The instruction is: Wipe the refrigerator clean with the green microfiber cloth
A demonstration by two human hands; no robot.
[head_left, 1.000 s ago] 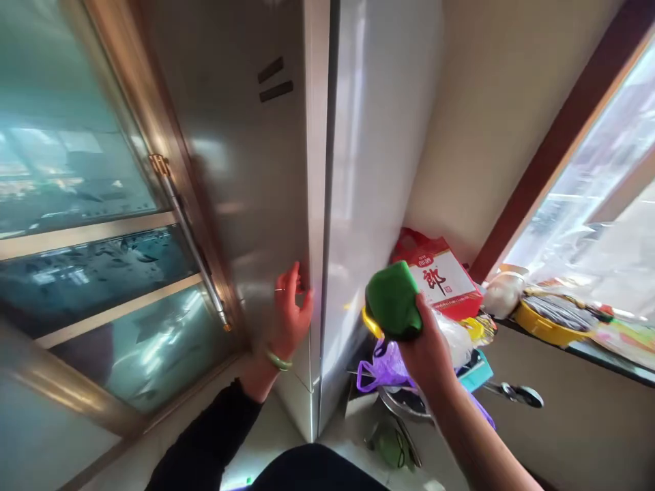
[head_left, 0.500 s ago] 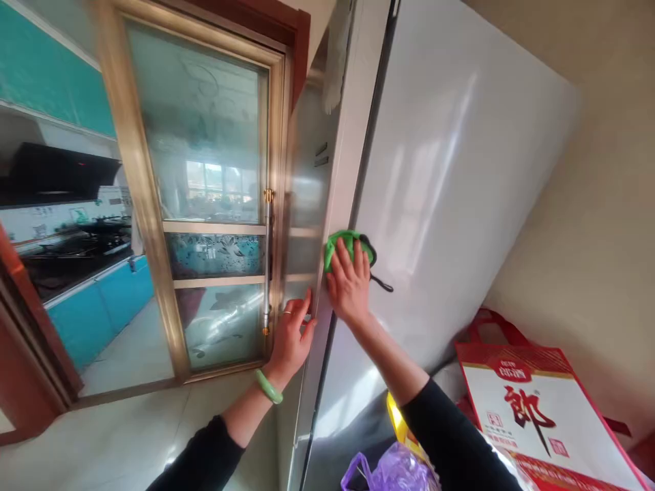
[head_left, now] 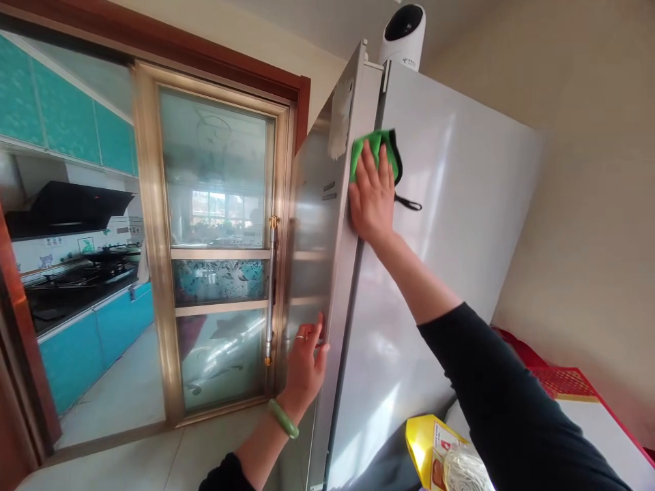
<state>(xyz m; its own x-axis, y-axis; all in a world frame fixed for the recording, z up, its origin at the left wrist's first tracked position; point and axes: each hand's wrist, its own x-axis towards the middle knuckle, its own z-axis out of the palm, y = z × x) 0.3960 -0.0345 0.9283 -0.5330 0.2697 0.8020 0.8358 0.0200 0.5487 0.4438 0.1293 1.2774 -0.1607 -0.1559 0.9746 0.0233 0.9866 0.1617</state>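
Observation:
My right hand (head_left: 373, 194) presses a green cloth (head_left: 376, 151) with black edging and a black loop against the upper side edge of a silver-grey refrigerator (head_left: 419, 273). Its fingers lie spread over the cloth. Lower down, my left hand (head_left: 306, 361), with a ring and a green bangle (head_left: 283, 418), holds the edge of the refrigerator door (head_left: 312, 273). The thumb rests on the door's narrow side, and the other fingers bend at its front, their tips partly hidden.
A white camera (head_left: 406, 37) stands on top of the refrigerator. Left is a gold-framed glass sliding door (head_left: 220, 164), with a kitchen of blue cabinets (head_left: 120, 310) beyond. A yellow package (head_left: 419, 450) and a red-and-white bag (head_left: 588, 409) lie low on the right.
My right hand has slid the green cloth upward along the refrigerator's edge. My left hand stays at the door edge. The view has tilted up, bringing the refrigerator's top into sight.

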